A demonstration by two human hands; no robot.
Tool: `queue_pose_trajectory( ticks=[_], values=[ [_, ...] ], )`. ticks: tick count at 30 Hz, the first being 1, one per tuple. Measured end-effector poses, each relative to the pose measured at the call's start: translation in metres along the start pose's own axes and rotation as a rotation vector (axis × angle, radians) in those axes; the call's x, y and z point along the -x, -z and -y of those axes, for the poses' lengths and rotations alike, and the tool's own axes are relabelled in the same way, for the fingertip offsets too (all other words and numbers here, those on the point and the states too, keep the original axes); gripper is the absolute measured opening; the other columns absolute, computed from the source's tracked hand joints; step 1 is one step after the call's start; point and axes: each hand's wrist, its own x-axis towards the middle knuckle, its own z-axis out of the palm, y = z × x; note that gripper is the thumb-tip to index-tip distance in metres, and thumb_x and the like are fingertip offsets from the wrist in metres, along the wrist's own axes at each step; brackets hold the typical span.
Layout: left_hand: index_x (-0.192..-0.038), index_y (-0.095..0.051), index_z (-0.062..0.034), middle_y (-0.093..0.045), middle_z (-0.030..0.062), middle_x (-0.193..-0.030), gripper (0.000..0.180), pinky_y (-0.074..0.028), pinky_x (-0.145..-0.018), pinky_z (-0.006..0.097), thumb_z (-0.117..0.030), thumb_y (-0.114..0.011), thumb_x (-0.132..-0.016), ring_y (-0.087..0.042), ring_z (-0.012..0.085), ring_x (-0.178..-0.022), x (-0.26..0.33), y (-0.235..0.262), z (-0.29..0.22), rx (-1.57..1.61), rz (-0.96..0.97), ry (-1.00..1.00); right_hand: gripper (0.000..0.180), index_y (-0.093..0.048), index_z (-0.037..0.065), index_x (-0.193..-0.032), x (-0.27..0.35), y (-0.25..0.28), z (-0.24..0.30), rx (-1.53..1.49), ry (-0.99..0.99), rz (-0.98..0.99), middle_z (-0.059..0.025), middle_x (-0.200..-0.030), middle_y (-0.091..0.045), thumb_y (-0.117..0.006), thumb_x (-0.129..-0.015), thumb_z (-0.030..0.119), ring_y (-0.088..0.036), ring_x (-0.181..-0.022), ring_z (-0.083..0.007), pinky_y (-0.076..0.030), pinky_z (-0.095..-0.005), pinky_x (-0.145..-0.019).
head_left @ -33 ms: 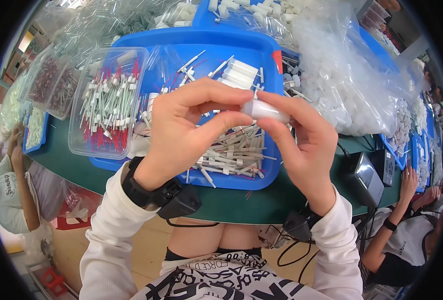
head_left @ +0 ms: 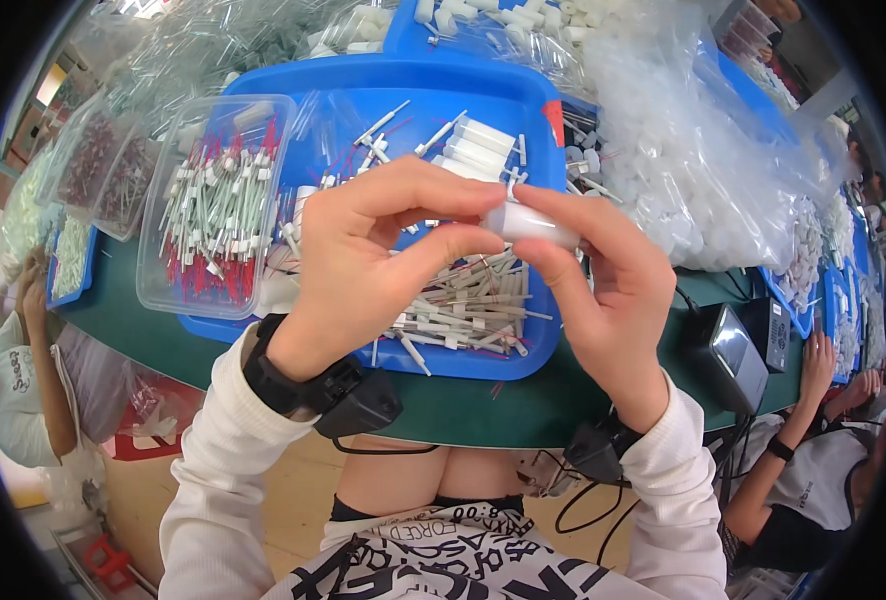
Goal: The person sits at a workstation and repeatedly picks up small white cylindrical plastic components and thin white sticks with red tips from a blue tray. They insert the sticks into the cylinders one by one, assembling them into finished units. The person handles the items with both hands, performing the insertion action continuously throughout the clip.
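Observation:
Above a blue tray (head_left: 363, 72), a small white plastic cylinder (head_left: 535, 224) is held sideways between my two hands. My left hand (head_left: 363, 250) pinches its left end with thumb and forefinger. The right end sits in the curled fingers of my right hand (head_left: 608, 270), its thumb and forefinger closed along the body. Beneath my hands, the tray holds many thin white sticks (head_left: 463, 310) with small white collars and reddish wires. Several larger white cylinders (head_left: 480, 145) lie together toward the tray's far right. My fingers partly hide the held cylinder's ends.
Left of the tray, a clear plastic box (head_left: 153, 235) holds sticks with red wires. A clear bag of white parts (head_left: 683, 180) lies back right. A silver-topped black device (head_left: 731, 350) with cables stands at the table's right. Co-workers sit at both sides, one hand (head_left: 818, 365) at right.
My hands keep the same grip over the tray, with almost no shift. At the far left, a co-worker's arms have moved slightly.

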Motion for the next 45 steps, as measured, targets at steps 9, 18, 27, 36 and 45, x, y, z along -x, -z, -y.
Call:
queue_pose_trajectory(
  ticks=[9, 18, 27, 36, 45],
  values=[
    [-0.094, -0.064, 0.0039, -0.063, 0.017, -0.097, 0.027, -0.05, -0.075, 0.027, 0.015, -0.061, -0.07, -0.061, 0.02, -0.088, 0.001, 0.005, 0.001, -0.214, 0.085, -0.153, 0.029, -0.065, 0.003, -0.096, -0.002, 0.002, 0.004, 0.139, 0.178, 0.023, -0.0107, -0.086, -0.064, -0.068, -0.068, -0.002, -0.063, -0.074, -0.0213, -0.049, -0.0266, -0.063],
    [-0.097, -0.061, 0.0061, -0.062, 0.0145, -0.1, 0.024, -0.05, -0.079, 0.027, 0.012, -0.061, -0.073, -0.06, 0.0184, -0.09, -0.002, -0.006, -0.004, 0.061, -0.061, 0.125, 0.028, -0.064, 0.003, -0.096, -0.002, -0.001, -0.005, 0.005, 0.107, -0.056, -0.0107, -0.087, -0.064, -0.07, -0.069, 0.001, -0.063, -0.075, -0.0217, -0.049, -0.028, -0.066],
    [-0.092, -0.063, 0.0046, -0.063, 0.012, -0.089, 0.024, -0.051, -0.072, 0.026, 0.012, -0.065, -0.069, -0.061, 0.0163, -0.08, 0.0, 0.001, 0.002, -0.094, 0.015, 0.046, 0.027, -0.065, 0.003, -0.096, -0.002, 0.008, -0.001, 0.089, 0.107, 0.044, -0.0104, -0.087, -0.065, -0.069, -0.07, 0.002, -0.063, -0.075, -0.0199, -0.049, -0.0268, -0.067],
    [-0.095, -0.062, 0.0049, -0.062, 0.0115, -0.093, 0.024, -0.049, -0.077, 0.026, 0.01, -0.064, -0.072, -0.06, 0.0157, -0.086, 0.0, -0.006, 0.002, -0.06, -0.01, 0.035, 0.027, -0.065, 0.004, -0.097, -0.003, 0.011, -0.003, 0.085, 0.172, 0.044, -0.0102, -0.088, -0.065, -0.069, -0.07, 0.002, -0.063, -0.078, -0.0195, -0.049, -0.0265, -0.066],
    [-0.096, -0.061, 0.0037, -0.061, 0.0096, -0.09, 0.023, -0.049, -0.075, 0.025, 0.007, -0.064, -0.073, -0.061, 0.0152, -0.083, -0.002, -0.008, -0.003, -0.113, -0.013, 0.137, 0.023, -0.061, 0.0, -0.103, -0.004, 0.011, -0.005, -0.043, -0.085, 0.175, -0.0089, -0.095, -0.064, -0.062, -0.082, 0.009, -0.06, -0.082, -0.0122, -0.048, -0.0249, -0.069]
  ],
)
